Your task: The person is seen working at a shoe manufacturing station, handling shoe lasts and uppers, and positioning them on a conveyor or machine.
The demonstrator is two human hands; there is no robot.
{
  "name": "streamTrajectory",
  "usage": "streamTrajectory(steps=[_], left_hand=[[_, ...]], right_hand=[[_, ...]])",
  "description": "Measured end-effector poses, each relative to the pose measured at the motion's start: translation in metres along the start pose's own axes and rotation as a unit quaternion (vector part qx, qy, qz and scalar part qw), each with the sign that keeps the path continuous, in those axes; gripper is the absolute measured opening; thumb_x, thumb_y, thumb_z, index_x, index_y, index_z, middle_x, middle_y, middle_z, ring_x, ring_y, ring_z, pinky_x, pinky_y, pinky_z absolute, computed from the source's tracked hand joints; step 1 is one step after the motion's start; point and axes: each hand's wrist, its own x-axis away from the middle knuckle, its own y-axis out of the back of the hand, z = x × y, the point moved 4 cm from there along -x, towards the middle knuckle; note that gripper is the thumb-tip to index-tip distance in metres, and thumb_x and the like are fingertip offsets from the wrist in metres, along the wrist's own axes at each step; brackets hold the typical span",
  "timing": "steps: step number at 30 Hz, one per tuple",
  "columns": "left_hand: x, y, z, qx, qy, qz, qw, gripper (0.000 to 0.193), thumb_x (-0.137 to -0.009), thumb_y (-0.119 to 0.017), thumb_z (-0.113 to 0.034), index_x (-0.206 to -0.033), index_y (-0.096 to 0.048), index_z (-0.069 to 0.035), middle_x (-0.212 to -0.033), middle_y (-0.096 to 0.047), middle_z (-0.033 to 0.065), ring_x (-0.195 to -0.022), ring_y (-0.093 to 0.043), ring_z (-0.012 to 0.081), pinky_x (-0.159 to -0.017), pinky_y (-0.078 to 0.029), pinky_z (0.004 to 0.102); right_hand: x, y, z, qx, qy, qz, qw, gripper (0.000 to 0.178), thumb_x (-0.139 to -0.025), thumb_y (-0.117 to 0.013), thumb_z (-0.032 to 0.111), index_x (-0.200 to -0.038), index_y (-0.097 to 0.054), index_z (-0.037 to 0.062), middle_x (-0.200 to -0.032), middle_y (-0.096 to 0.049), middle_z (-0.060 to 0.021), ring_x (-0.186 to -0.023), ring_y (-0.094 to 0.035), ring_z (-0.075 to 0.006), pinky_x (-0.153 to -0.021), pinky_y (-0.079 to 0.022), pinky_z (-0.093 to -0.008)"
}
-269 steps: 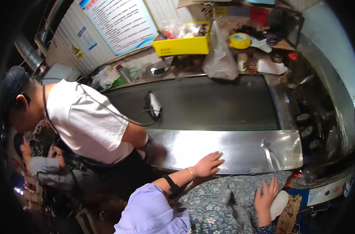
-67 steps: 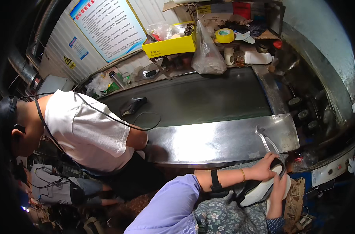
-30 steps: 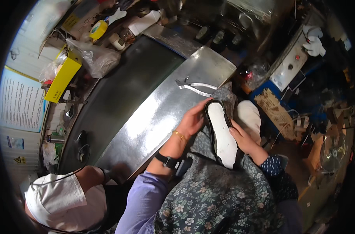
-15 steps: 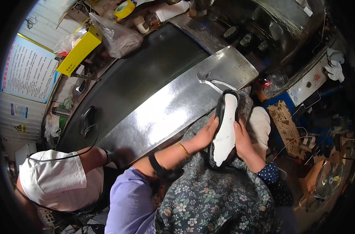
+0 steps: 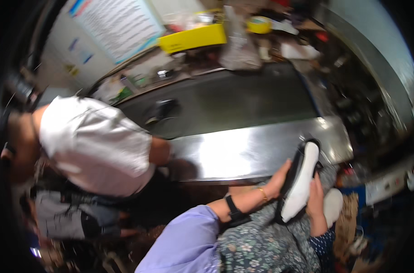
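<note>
A black shoe (image 5: 301,184) with a white underside lies bottom up between my hands, above my floral apron (image 5: 248,241). Along its left side my left hand (image 5: 278,180) presses with fingers wrapped round the edge. My right hand (image 5: 314,196) grips the opposite side, its fingers pointing up along the shoe. The shoe's far end reaches over the edge of the shiny metal table (image 5: 225,154). Some fingers are hidden beneath the shoe, and the view is blurred.
A co-worker in a white shirt (image 5: 93,141) sits close on my left. Behind the metal table runs a dark conveyor belt (image 5: 243,100) with a black object (image 5: 163,110) on it. A yellow box (image 5: 193,38), a plastic bag (image 5: 241,52) and yellow tape (image 5: 259,25) stand beyond.
My view has swung left, bringing more of the co-worker into sight; the table and my hands sit further right. Both hands still hold the shoe, which leans more to the right in the picture.
</note>
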Motion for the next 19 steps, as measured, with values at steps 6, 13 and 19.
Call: streamTrajectory(steps=[6,13,19], left_hand=[[0.046,0.025,-0.032,0.171,-0.022,-0.012,0.985,0.051,-0.101,-0.040,-0.048,-0.121,-0.062,-0.007,-0.112,-0.067,0.0078,-0.096,-0.065,0.0202,-0.089,-0.053,0.0350],[0.045,0.074,-0.017,0.149,-0.049,-0.106,0.982,0.048,-0.104,-0.036,-0.042,-0.123,-0.060,-0.006,-0.114,-0.067,0.0084,-0.101,-0.065,0.0204,-0.092,-0.051,0.0352],[0.060,0.063,-0.023,-0.025,-0.011,-0.116,0.993,0.058,-0.096,-0.057,-0.029,-0.140,-0.039,0.004,-0.134,-0.053,0.0124,-0.122,-0.050,0.0241,-0.106,-0.036,0.0319]], right_hand=[[-0.016,-0.049,-0.016,-0.093,-0.106,0.078,0.987,0.050,-0.106,-0.038,0.033,-0.144,-0.040,0.0008,-0.137,-0.052,-0.0111,-0.120,-0.054,-0.0206,-0.102,-0.044,-0.0336],[-0.013,-0.066,-0.030,-0.110,-0.110,0.170,0.973,0.056,-0.107,-0.033,0.037,-0.149,-0.030,0.0007,-0.146,-0.042,-0.0129,-0.129,-0.046,-0.0227,-0.108,-0.037,-0.0345],[0.001,-0.058,-0.014,-0.146,-0.143,0.231,0.951,0.099,-0.083,-0.073,0.038,-0.156,-0.013,0.0053,-0.157,-0.024,-0.0154,-0.143,-0.029,-0.0258,-0.115,-0.026,-0.0367]])
